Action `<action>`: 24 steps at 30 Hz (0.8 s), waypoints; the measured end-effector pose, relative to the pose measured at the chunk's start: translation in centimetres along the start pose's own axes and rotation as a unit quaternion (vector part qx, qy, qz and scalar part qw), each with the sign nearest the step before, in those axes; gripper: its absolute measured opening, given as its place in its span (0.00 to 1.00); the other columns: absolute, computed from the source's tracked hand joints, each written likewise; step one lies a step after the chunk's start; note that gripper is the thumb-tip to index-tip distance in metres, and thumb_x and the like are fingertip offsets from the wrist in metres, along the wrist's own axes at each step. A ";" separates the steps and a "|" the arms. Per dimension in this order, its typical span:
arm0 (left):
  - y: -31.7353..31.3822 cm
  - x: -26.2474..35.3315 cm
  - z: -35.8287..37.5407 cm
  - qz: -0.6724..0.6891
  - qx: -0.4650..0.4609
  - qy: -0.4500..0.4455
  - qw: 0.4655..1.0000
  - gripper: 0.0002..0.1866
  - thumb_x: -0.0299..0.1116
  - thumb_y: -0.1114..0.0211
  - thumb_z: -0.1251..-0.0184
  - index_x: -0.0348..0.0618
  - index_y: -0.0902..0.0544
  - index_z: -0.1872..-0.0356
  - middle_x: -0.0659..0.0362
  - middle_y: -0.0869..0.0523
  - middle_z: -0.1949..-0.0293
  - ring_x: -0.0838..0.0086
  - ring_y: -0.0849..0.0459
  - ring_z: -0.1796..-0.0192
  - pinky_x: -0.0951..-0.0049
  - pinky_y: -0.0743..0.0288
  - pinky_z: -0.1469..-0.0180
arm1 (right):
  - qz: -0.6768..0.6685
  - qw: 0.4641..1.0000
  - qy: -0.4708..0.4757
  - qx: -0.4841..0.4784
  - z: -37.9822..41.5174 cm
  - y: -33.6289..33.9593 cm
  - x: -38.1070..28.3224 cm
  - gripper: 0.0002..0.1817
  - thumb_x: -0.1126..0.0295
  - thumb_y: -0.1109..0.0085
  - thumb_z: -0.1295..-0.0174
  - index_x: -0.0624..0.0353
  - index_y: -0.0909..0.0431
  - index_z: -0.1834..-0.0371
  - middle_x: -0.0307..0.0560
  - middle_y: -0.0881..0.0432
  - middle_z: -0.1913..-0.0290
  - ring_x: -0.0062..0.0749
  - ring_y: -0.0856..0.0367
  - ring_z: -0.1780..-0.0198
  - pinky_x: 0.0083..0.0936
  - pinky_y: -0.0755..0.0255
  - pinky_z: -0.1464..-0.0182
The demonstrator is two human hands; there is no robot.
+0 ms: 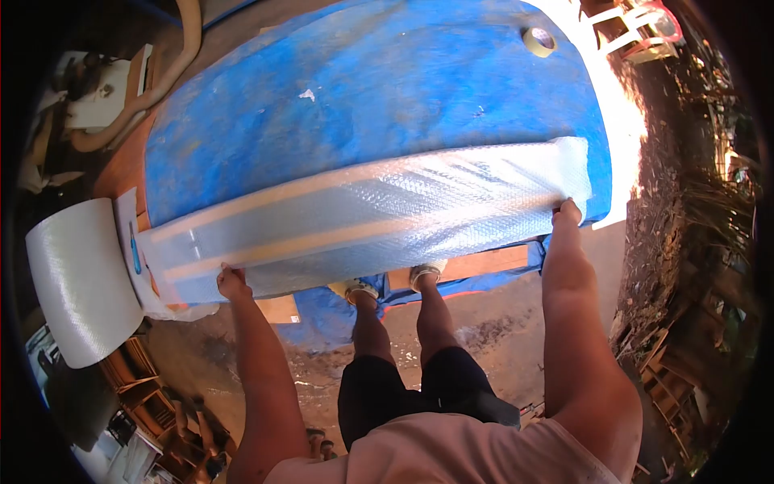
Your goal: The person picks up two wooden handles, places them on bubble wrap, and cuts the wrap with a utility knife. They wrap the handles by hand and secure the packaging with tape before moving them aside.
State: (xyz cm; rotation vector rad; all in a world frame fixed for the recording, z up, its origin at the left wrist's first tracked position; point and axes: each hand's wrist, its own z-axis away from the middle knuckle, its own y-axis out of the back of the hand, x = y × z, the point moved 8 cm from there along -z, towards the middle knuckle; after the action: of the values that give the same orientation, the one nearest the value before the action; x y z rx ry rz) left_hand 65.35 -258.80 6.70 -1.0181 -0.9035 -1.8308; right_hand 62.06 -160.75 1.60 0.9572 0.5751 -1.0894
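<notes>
A long sheet of bubble wrap (484, 173) lies along the near edge of the blue-covered table (322, 105). Through it show pale wooden strips (355, 235) running lengthwise. My left hand (234, 282) pinches the near edge of the sheet toward its left end. At the right end, my right hand (568, 211) grips the same near edge with its fingers closed. A large bubble wrap roll (85, 282) stands off the table's left end. Between the roll and the sheet lies a blue-handled cutter (135, 252), whose exact kind is hard to make out.
A roll of tape (539, 42) sits at the table's far right corner. A thick hose (173, 73) curves past the far left. Wooden crates (141, 387) are at lower left, and a white chair (633, 24) stands at upper right. Cardboard (468, 270) lies under my feet.
</notes>
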 end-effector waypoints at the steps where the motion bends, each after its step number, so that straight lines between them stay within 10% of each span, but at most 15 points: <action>1: 0.2 0.4 0.2 -0.001 0.006 -0.004 1.000 0.12 0.37 0.35 0.40 0.44 0.30 0.71 0.59 0.21 0.73 0.74 0.22 0.74 0.77 0.24 0.73 | 0.003 1.000 -0.004 -0.005 -0.3 -0.4 0.5 0.16 0.64 0.47 0.38 0.71 0.26 0.60 0.50 0.21 0.62 0.36 0.21 0.67 0.29 0.26 0.70; 9: 0.4 -0.6 0.5 0.019 0.021 0.012 1.000 0.11 0.37 0.36 0.40 0.46 0.28 0.70 0.59 0.21 0.74 0.75 0.23 0.74 0.77 0.25 0.75 | -0.027 0.989 -0.073 -0.127 6.4 -0.6 1.2 0.33 0.40 0.49 0.42 0.65 0.28 0.57 0.45 0.27 0.69 0.30 0.28 0.74 0.24 0.29 0.76; 15: -0.4 -0.5 1.4 0.068 0.004 0.033 0.997 0.07 0.34 0.38 0.37 0.48 0.28 0.68 0.62 0.21 0.74 0.77 0.23 0.75 0.79 0.25 0.76 | 0.068 0.954 -0.069 -0.285 14.6 -1.8 5.3 0.24 0.46 0.42 0.43 0.58 0.26 0.63 0.39 0.30 0.74 0.26 0.31 0.77 0.20 0.32 0.77; 24: -0.4 0.3 1.0 0.089 -0.077 0.095 0.988 0.13 0.28 0.37 0.42 0.49 0.33 0.61 0.62 0.25 0.70 0.77 0.24 0.71 0.74 0.23 0.69 | 0.076 0.971 0.024 -0.225 14.7 -1.4 4.9 0.18 0.53 0.44 0.39 0.58 0.29 0.70 0.39 0.28 0.75 0.23 0.31 0.77 0.17 0.30 0.74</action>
State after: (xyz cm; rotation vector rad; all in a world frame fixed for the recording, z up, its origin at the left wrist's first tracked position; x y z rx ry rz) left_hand 65.16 -257.89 7.33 -0.9649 -0.5456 -1.8309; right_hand 61.81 -176.07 4.50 0.6188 0.7391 -0.7549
